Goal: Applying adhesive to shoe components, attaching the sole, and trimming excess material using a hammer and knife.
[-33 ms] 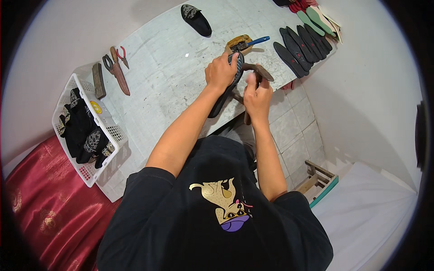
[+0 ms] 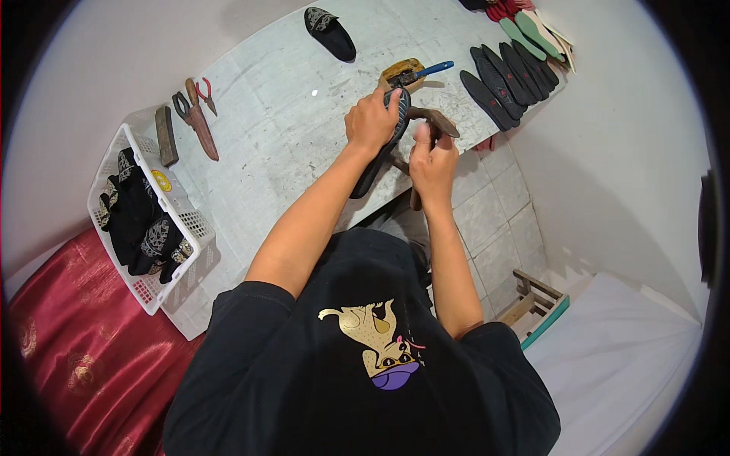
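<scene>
My left hand (image 2: pixel 369 126) is closed around a black slipper (image 2: pixel 368 179), its patterned sole edge turned toward the right. In my right hand (image 2: pixel 433 169) is a hammer (image 2: pixel 442 124) with a dark, rusty head, its head just right of the slipper's upper end. The hammer's handle shows below the fist. A brown bar (image 2: pixel 398 163) shows between the slipper and my right hand; most of it is hidden. Just beyond my left hand, a brush with a blue handle (image 2: pixel 436 68) rests across a yellowish container (image 2: pixel 401 68).
Another black slipper (image 2: pixel 330 35) lies at the table's far side. Several black insoles (image 2: pixel 494 99) and green soles (image 2: pixel 532 34) line the right edge. At left are a white basket (image 2: pixel 128 140) of black slipper parts, scissors (image 2: pixel 181 106), a sheathed knife (image 2: pixel 201 133), red pliers (image 2: pixel 207 96) and a dark block (image 2: pixel 165 137).
</scene>
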Demonstrator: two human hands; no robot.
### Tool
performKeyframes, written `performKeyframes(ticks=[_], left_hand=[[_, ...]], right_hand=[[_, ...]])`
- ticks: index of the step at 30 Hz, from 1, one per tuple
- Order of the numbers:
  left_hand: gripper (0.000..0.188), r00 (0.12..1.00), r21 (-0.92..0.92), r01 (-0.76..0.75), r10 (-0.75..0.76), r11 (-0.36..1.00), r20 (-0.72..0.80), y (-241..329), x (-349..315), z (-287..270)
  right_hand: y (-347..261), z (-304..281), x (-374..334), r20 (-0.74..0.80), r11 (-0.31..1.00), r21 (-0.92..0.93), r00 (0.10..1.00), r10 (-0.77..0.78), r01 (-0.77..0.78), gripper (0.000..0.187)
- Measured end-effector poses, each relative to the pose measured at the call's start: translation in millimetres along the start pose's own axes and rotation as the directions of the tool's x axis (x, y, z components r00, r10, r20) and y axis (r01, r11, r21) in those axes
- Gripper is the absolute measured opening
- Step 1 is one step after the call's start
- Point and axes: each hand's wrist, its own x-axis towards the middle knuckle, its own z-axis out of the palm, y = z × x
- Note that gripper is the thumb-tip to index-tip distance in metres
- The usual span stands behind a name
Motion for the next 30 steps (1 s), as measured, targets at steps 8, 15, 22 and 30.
performKeyframes(ticks=[8,15,22,30], left_hand=[[0.054,1.0,0.004,-0.009,0.009,1.0,-0.019,-1,1,7],[0.053,1.0,0.026,-0.007,0.007,1.0,-0.005,0,0,4],[0.052,0.999,-0.005,0.016,-0.015,1.0,0.036,0,1,-1],[0.051,0.999,0.006,0.015,-0.015,1.0,0.041,-1,3,-1]], right_hand=[[0,-5,4,0.051,0.994,-0.108,0.999,0.002,0.003,0.02],[-18,-21,35,0.005,0.99,-0.133,0.999,-0.052,0.052,0.029],[8,-6,47,0.225,0.944,-0.309,0.973,-0.043,0.114,0.023],[-9,-1,64,0.198,0.953,-0.275,0.977,-0.076,0.13,0.024]])
